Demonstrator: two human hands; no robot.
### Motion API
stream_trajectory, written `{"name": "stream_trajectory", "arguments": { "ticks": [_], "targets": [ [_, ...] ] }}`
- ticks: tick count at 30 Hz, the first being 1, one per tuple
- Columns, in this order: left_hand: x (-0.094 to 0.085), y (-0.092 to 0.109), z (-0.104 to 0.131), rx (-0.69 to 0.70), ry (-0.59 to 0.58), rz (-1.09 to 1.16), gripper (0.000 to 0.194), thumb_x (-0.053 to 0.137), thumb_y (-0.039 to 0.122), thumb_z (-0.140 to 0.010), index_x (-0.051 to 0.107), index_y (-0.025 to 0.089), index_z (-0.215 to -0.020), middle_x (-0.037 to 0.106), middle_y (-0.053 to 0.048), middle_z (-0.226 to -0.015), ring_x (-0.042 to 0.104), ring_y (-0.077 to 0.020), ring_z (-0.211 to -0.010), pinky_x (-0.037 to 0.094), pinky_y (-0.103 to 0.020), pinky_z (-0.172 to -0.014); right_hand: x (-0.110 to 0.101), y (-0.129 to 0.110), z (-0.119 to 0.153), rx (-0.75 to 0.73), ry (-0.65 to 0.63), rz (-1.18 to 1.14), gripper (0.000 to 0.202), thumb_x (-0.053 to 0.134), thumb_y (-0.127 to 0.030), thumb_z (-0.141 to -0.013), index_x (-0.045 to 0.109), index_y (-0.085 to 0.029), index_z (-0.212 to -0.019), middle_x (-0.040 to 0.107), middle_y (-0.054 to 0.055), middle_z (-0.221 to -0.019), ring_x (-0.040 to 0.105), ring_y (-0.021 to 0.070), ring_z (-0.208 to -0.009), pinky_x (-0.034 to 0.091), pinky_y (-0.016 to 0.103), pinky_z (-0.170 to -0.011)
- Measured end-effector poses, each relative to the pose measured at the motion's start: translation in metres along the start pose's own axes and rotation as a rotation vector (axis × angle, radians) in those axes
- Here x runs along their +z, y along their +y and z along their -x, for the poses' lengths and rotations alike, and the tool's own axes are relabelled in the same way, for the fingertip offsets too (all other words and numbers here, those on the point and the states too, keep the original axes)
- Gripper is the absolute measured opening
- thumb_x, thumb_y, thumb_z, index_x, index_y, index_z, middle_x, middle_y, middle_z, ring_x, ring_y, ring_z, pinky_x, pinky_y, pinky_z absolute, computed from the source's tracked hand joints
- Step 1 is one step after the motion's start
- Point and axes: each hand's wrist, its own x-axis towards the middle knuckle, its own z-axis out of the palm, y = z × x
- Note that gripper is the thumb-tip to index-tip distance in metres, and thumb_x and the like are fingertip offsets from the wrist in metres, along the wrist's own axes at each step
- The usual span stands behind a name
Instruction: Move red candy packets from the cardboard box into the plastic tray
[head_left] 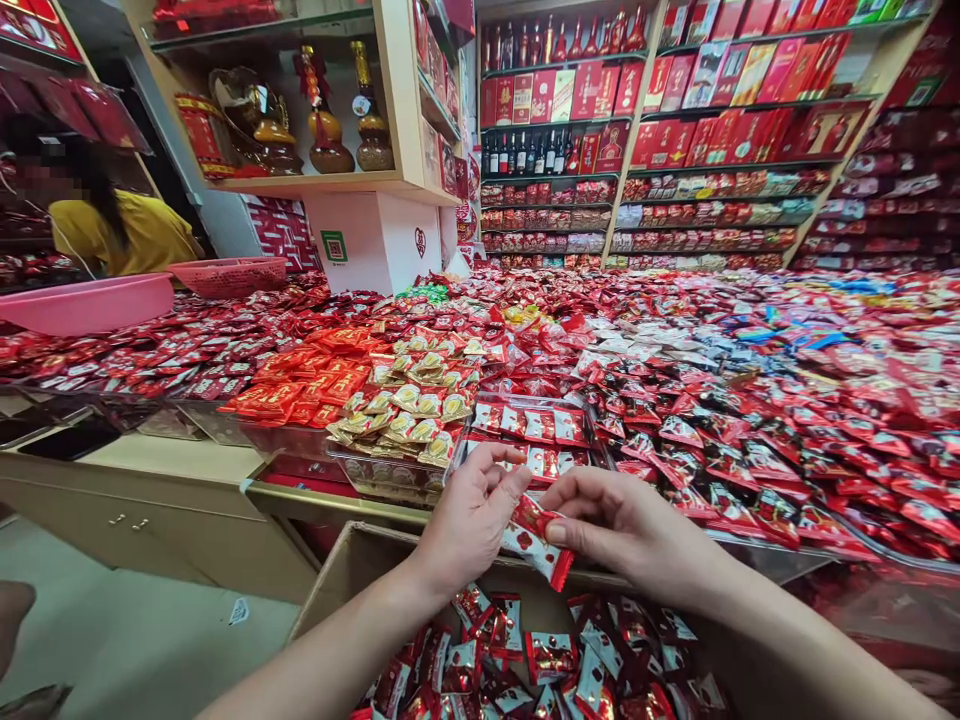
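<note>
A small red-and-white foil-wrapped candy packet (536,540) is pinched between two bare hands above an open brown cardboard box (337,580), just in front of the counter's edge. The left hand (469,515) grips the packet's upper left end with thumb and fingers closed narrowly on it, while the right hand (622,520) holds the opposite side, its thumb pressed on the wrapper's face. Below the hands, the box holds a loose heap of shiny red-and-silver wrapped candies (547,660). Just beyond the hands, a clear plastic tray (480,415) carries rows of matching red-and-white packets, and beside it to the left another clear tray holds a mound of gold-and-white wrapped sweets (412,400), next to a pile of flat orange-red packets (315,385). A wide display of red-wrapped sweets (750,400) spreads across the counter to the right and back. At far left, a person in a yellow shirt (127,235) stands behind a pink plastic basin (86,300) and a red mesh basket (229,275). Amber glass gourd-shaped bottles (330,130) stand on a pale wooden shelf (330,185), and tall shelves of red gift boxes (675,100) line the back wall.
</note>
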Motion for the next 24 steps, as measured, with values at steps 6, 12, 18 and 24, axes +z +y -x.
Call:
{"name": "stream_trajectory", "arguments": {
  "ticks": [6,12,18,24],
  "targets": [
    [-0.003,0.002,0.018,-0.159,-0.142,0.153,0.031,0.052,0.033,-0.078,0.041,0.019,-0.103,0.055,0.000,-0.081,0.053,-0.0105,-0.071,0.043,-0.022,-0.062,0.004,0.013,0.010,-0.001,0.083,-0.091,0.015,0.052,-0.030,-0.079,0.051,-0.017,-0.085,0.056,-0.001,-0.067,0.048,0.0091,-0.059,0.039,0.021,-0.053],
    [-0.003,0.007,0.012,-0.045,-0.142,0.016,0.030,0.055,0.017,-0.074,0.043,0.017,-0.101,0.062,-0.004,-0.088,0.058,-0.0144,-0.080,0.045,-0.027,-0.072,-0.004,0.010,0.013,-0.087,0.166,0.055,0.021,0.053,-0.033,-0.078,0.052,-0.018,-0.093,0.060,0.004,-0.085,0.055,0.0148,-0.077,0.047,0.028,-0.069],
    [-0.019,0.018,-0.025,0.145,-0.119,-0.500,0.018,0.054,0.022,-0.074,0.058,0.016,-0.090,0.062,-0.003,-0.085,0.056,-0.0160,-0.077,0.043,-0.028,-0.070,-0.030,0.002,0.018,-0.051,0.360,0.403,0.018,0.048,-0.036,-0.080,0.055,-0.021,-0.087,0.063,0.004,-0.081,0.056,0.0169,-0.073,0.045,0.029,-0.066],
    [-0.012,0.018,-0.040,0.243,-0.253,-0.800,0.018,0.055,0.022,-0.072,0.064,0.020,-0.088,0.064,-0.001,-0.078,0.056,-0.0164,-0.074,0.041,-0.026,-0.067,-0.034,0.023,0.015,-0.069,0.326,0.808,0.020,0.043,-0.021,-0.081,0.059,-0.019,-0.094,0.065,0.006,-0.089,0.054,0.0208,-0.084,0.041,0.033,-0.074]
  ]
}}
